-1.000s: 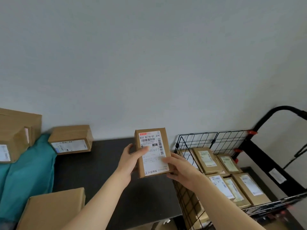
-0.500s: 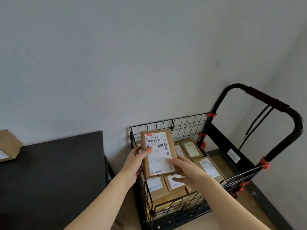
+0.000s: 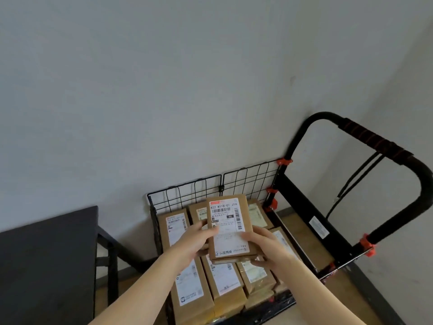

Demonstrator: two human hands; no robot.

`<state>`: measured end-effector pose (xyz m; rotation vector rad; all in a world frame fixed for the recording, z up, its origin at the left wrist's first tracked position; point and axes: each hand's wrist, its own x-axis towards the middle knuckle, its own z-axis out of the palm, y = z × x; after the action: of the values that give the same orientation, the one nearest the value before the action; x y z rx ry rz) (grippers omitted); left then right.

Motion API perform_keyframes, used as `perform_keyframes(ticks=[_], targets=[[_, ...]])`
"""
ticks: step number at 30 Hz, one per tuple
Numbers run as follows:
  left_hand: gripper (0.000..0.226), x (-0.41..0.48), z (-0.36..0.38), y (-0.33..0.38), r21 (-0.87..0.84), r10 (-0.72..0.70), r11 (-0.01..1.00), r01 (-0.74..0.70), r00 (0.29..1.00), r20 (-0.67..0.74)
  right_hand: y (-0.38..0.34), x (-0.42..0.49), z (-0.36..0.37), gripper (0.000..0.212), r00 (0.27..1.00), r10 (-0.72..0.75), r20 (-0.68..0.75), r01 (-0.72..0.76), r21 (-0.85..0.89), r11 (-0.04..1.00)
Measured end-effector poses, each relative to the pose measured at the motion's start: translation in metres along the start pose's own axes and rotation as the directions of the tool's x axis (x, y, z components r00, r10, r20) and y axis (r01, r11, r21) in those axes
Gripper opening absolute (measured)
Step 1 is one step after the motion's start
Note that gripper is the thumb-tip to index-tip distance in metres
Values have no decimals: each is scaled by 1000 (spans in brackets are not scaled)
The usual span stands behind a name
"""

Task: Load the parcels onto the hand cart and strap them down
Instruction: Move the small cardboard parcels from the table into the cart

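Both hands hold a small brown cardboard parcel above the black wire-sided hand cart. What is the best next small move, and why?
Probably lower the small brown cardboard parcel onto the labelled brown parcels lying in the black wire-sided hand cart. The left hand and right hand grip its sides, and it seems to hang just above that layer.

Parcels (image 3: 187, 280) in the wire basket (image 3: 246, 178), table (image 3: 46, 266) left, handle (image 3: 375, 143) right, one parcel (image 3: 228, 228) seemingly just above them.

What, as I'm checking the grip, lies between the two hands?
A labelled parcel, gripped at its sides by the left hand and the right hand, in the head view.
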<state>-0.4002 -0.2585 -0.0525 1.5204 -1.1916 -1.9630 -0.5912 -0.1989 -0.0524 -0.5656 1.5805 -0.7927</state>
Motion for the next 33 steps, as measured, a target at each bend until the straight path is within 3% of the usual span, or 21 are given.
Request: perform_keyframes(ticks=[6, 10, 15, 19, 27, 33], targets=[[57, 63, 16, 18, 337, 55, 941, -33, 997, -56, -25, 60, -39, 53, 995, 41, -88, -36, 59, 998], [58, 97, 22, 26, 471, 61, 882, -21, 996, -69, -29, 109, -62, 58, 989, 93, -118, -88, 47, 995], [64, 148, 31, 29, 606, 65, 794, 50, 984, -167, -39, 187, -88, 58, 985, 164, -59, -163, 21, 986], [66, 199, 42, 22, 757, 41, 637, 146, 974, -222, -34, 246, -92, 59, 978, 205, 33, -203, -43, 978], [71, 271, 59, -14, 855, -57, 475, 207, 977, -205, 1, 326, -83, 58, 941, 318, 117, -308, -96, 946], [69, 285, 63, -34, 901, -98, 365, 235, 972, -214, 26, 352, -75, 57, 946, 285, 154, -229, -307, 924]])
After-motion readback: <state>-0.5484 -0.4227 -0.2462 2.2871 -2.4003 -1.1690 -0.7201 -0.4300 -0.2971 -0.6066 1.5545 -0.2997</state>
